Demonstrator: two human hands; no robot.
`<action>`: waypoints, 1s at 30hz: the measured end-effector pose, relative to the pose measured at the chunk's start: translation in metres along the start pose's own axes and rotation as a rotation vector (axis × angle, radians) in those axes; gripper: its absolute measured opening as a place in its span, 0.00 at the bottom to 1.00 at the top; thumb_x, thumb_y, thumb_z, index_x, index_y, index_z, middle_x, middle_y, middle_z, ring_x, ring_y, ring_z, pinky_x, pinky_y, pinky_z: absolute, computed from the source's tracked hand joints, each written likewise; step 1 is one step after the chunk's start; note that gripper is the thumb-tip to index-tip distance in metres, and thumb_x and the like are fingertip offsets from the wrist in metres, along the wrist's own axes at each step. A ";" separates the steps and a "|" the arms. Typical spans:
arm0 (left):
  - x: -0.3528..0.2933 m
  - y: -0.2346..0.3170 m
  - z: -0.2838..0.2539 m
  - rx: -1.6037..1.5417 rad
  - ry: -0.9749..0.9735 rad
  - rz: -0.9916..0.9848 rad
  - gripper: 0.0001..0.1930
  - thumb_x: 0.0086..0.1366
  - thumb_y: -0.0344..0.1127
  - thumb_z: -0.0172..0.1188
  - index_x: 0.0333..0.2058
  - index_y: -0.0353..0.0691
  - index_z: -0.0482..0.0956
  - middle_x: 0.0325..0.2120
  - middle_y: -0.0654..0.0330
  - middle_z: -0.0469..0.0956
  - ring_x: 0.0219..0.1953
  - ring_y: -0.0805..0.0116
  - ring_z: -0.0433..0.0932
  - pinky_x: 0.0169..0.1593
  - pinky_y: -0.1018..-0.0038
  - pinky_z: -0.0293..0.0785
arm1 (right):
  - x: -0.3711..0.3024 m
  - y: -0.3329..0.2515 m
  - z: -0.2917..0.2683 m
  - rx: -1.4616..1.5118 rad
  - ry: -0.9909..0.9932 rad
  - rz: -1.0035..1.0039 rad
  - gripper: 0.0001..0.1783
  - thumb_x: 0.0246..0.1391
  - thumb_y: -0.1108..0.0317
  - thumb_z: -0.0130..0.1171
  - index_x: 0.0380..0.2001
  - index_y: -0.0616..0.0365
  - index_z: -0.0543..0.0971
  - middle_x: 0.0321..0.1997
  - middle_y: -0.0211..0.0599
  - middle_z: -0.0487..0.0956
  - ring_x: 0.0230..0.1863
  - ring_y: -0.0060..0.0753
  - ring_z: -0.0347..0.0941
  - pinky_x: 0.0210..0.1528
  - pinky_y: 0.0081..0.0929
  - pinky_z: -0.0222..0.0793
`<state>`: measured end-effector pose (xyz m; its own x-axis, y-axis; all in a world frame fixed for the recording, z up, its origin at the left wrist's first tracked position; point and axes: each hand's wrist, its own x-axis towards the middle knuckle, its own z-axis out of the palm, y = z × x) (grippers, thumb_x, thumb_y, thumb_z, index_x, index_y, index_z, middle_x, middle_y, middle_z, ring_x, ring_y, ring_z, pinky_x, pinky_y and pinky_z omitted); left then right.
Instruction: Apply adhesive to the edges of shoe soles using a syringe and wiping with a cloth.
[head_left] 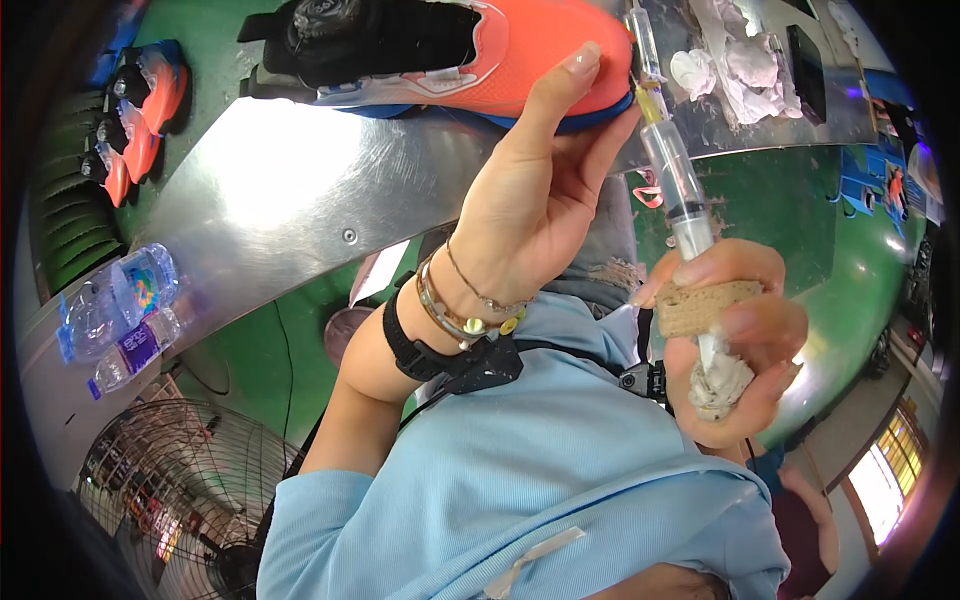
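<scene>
An orange sports shoe (545,60) with a black upper part and blue sole lies sideways at the top of the view, its toe to the right. My left hand (535,190) grips that toe, thumb on top and fingers underneath. My right hand (770,320) is closed round a clear syringe (672,165), whose yellowish tip points up at the edge of the toe; contact cannot be made out. Between the same fingers sit a tan, porous block (695,308) and, lower down, a greyish-white wad (718,388).
A second clear syringe (643,42) lies past the toe on the metal table (395,185). Crumpled white paper (745,75) and a black flat object (806,75) are at the far right. Plastic bottles (140,350) stand left, above a wire fan (180,490). More orange shoes (140,140) are far left.
</scene>
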<state>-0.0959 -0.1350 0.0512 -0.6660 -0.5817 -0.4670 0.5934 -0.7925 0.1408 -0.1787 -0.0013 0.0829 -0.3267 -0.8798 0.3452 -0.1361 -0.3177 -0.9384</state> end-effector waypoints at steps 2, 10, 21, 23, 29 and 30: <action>-0.001 0.003 0.004 0.005 0.023 -0.034 0.18 0.54 0.33 0.63 0.41 0.34 0.70 0.40 0.57 0.74 0.43 0.69 0.75 0.45 0.80 0.77 | -0.002 0.001 -0.002 -0.018 -0.065 -0.008 0.17 0.60 0.53 0.34 0.41 0.52 0.67 0.41 0.53 0.65 0.29 0.44 0.69 0.29 0.34 0.68; -0.003 0.002 0.006 0.040 0.104 -0.073 0.14 0.54 0.33 0.64 0.37 0.36 0.73 0.36 0.62 0.75 0.39 0.72 0.76 0.44 0.82 0.77 | -0.010 0.021 0.005 -0.031 0.038 -0.184 0.20 0.57 0.58 0.38 0.34 0.62 0.73 0.35 0.54 0.74 0.26 0.38 0.73 0.25 0.30 0.68; 0.023 0.063 -0.024 0.096 0.253 -0.215 0.19 0.56 0.37 0.62 0.44 0.34 0.72 0.40 0.53 0.75 0.43 0.66 0.75 0.48 0.80 0.73 | 0.002 0.020 -0.020 -0.156 0.098 -0.328 0.21 0.59 0.50 0.39 0.39 0.57 0.67 0.38 0.50 0.69 0.28 0.42 0.73 0.28 0.34 0.71; 0.028 0.126 -0.037 0.419 0.093 -0.128 0.30 0.59 0.57 0.52 0.48 0.34 0.71 0.37 0.51 0.76 0.39 0.61 0.75 0.53 0.68 0.66 | 0.002 0.021 -0.028 -0.179 0.192 -0.279 0.21 0.59 0.51 0.39 0.39 0.59 0.67 0.37 0.51 0.69 0.30 0.42 0.73 0.30 0.33 0.71; 0.055 0.349 -0.136 0.449 0.309 0.743 0.15 0.63 0.37 0.53 0.39 0.28 0.72 0.34 0.58 0.77 0.37 0.70 0.77 0.39 0.85 0.77 | 0.011 0.062 -0.059 -0.161 0.385 -0.153 0.20 0.58 0.53 0.39 0.39 0.62 0.67 0.38 0.50 0.69 0.31 0.37 0.70 0.32 0.30 0.69; 0.036 0.408 -0.174 0.424 0.338 0.963 0.13 0.63 0.35 0.52 0.40 0.29 0.72 0.38 0.54 0.76 0.41 0.67 0.76 0.42 0.83 0.77 | 0.019 0.068 -0.058 -0.067 0.419 -0.102 0.20 0.58 0.54 0.39 0.39 0.62 0.67 0.37 0.49 0.69 0.31 0.35 0.69 0.32 0.29 0.68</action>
<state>0.2006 -0.4475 -0.0605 0.1878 -0.9603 -0.2062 0.5513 -0.0707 0.8313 -0.2485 -0.0196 0.0263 -0.6580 -0.6209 0.4260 -0.2432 -0.3602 -0.9006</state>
